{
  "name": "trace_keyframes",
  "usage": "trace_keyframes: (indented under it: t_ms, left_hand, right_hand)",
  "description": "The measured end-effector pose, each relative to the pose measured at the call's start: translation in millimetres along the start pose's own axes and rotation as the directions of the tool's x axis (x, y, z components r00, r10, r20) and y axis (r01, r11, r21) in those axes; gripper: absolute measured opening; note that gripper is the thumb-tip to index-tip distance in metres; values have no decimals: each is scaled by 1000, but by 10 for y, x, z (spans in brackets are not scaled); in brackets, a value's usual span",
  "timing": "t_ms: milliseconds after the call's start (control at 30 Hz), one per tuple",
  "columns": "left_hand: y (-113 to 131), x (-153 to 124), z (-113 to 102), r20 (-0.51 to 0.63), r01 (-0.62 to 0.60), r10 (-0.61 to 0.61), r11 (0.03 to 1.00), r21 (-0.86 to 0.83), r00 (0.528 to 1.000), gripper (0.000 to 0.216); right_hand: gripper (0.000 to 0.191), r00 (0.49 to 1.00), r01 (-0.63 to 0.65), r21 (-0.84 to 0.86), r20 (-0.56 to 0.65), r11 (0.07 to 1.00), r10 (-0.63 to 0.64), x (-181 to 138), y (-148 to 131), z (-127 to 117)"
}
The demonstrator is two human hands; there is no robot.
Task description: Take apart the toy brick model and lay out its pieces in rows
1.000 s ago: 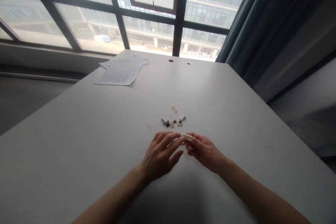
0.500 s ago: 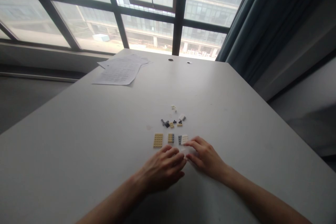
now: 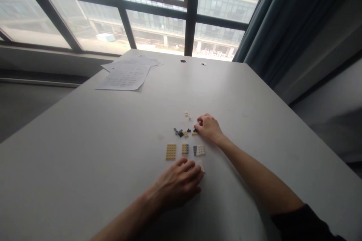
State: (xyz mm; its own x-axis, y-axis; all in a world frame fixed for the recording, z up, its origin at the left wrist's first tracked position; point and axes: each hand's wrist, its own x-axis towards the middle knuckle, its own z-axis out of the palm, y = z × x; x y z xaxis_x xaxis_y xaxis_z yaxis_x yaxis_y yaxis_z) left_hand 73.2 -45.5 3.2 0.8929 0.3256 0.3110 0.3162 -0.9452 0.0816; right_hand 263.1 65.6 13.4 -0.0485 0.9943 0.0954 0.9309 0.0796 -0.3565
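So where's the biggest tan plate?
In the head view, the biggest tan plate lies flat on the table, leftmost of three plates, just beyond the left hand.

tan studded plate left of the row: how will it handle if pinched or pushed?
The tan plate lies flat and thin, so it probably slides rather than tips. It looks like rigid plastic, likely light. Its low edge may be awkward to pinch off the table.

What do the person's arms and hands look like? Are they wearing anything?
Both hands are bare: no gloves, rings or watch show. The left hand leads to a bare forearm with no sleeve in view. The right hand also has a bare forearm, but near the elbow a dark sleeve begins, pushed up the arm. The fingers look plain, with no markings visible.
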Motion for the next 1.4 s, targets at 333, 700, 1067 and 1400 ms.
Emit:
trace_keyframes:
  t_ms: [333, 700, 1067, 1400]
  left_hand:
    - [2, 6, 2, 1, 2, -2, 1000, 9, 1000, 21]
    - [6, 21, -18, 10, 11, -11, 1000, 4, 1000, 20]
    - [5, 15, 1, 18, 18, -17, 1000, -9, 1000, 18]
    - [-3, 24, -8, 26, 16, -16, 1000, 0, 1000, 19]
  right_hand:
    - [20, 974, 214, -119, 100, 970, -202, 8, 1, -102]
    - [27, 964, 257, -94, 102, 962, -247, -32, 85, -126]
    - [15, 983, 181, 136, 19, 974, -185, -32, 49, -42]
    - [42, 984, -137, 975, 155, 173, -92, -445, 193, -225]
